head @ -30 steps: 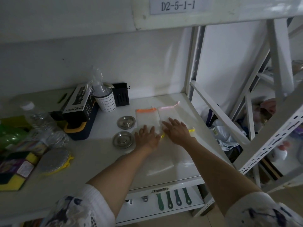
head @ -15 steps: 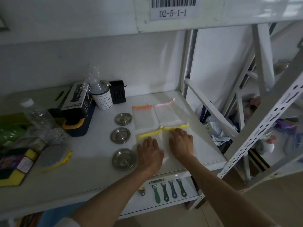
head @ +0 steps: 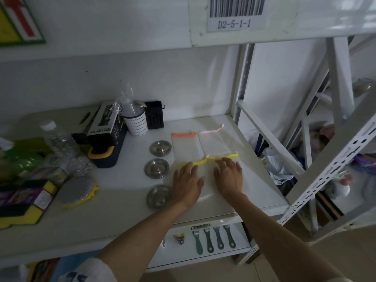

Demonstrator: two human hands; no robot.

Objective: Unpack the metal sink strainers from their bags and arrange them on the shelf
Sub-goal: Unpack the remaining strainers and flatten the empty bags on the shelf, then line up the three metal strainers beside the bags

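Three round metal sink strainers lie in a column on the white shelf (head: 254,159): a far one (head: 160,148), a middle one (head: 156,168) and a near one (head: 159,197). To their right lie flat empty clear bags: one with an orange top (head: 184,146), one with a pink top (head: 213,143), and two with yellow tops (head: 221,159) closer to me. My left hand (head: 187,184) presses flat on the left yellow-topped bag, beside the near strainer. Fingers spread, my right hand (head: 230,177) rests flat on the right yellow-topped bag.
At the back left stand a spray-bottle box (head: 104,124), a white perforated cup (head: 135,123) and a black holder (head: 155,117). A water bottle (head: 59,143), sponges (head: 22,202) and a scouring pad (head: 76,191) crowd the left. Green-handled brushes (head: 213,237) lie on the lower shelf. A white diagonal brace (head: 325,174) stands at right.
Both hands slid toward me along the bags, from the far bags to the yellow-topped ones. The view has tilted, and a third strainer has come into view.
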